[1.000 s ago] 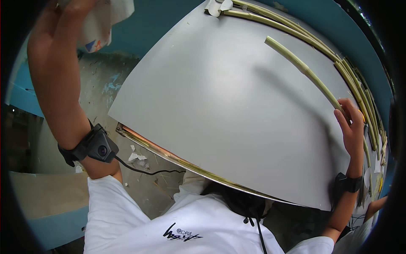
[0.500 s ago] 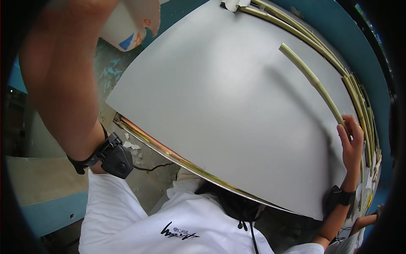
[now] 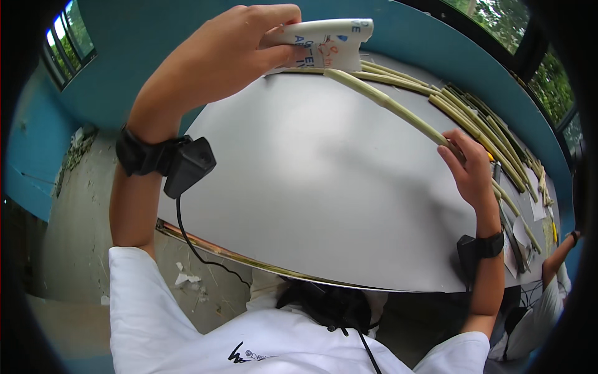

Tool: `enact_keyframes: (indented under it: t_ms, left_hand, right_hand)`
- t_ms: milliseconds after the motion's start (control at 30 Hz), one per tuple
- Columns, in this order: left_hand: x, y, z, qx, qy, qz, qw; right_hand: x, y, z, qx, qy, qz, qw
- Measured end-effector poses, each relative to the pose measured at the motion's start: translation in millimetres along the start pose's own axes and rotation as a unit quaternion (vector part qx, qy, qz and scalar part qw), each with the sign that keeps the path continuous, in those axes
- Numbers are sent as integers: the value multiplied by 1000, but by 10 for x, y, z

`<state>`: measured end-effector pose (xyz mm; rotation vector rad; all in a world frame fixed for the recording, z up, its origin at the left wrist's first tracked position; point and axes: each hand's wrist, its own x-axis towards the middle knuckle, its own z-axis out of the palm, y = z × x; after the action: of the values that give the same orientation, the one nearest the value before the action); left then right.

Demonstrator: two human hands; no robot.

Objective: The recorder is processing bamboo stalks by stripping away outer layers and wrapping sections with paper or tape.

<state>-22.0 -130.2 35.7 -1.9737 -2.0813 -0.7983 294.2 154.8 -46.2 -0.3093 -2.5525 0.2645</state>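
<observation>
My left hand [image 3: 233,53] is raised over the far left of the table. Its thumb and fingers pinch a folded white sheet [image 3: 339,47] with blue and orange printing. My right hand [image 3: 468,163] grips the near end of a long pale green stalk [image 3: 389,107], jointed like bamboo. The stalk slants above the tabletop, its far tip just under the white sheet's lower edge. Whether tip and sheet touch, I cannot tell. Both wrists wear a black strapped device.
A grey tabletop [image 3: 274,168] spreads before me. Along its far right edge lie several more green stalks [image 3: 476,131], with papers [image 3: 532,209] nearby. Another person's arm [image 3: 553,265] shows at the lower right. White scraps [image 3: 190,278] litter the floor; teal walls [image 3: 398,37] stand behind.
My left hand has come into view with the white sheet, moving right toward the stalk's tip. The stalk stays in my right hand. The head view has tilted up, showing windows.
</observation>
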Motion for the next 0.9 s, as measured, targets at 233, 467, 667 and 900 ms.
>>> enact_keyframes:
  t_ms: [233, 467, 667, 900]
  left_hand:
    - [658, 5, 197, 75, -38, -66, 994]
    - [803, -310, 214, 45, -124, -82, 988]
    - [980, -358, 325, 11, -169, 13, 986]
    - [885, -477, 480, -15, -158, -74, 985]
  right_hand:
    - [36, 52, -46, 7, 8, 29, 1000]
    - [29, -56, -78, 35, -29, 3, 999]
    - [38, -25, -73, 28, 7, -17, 999]
    - [20, 56, -48, 55, -6, -40, 998]
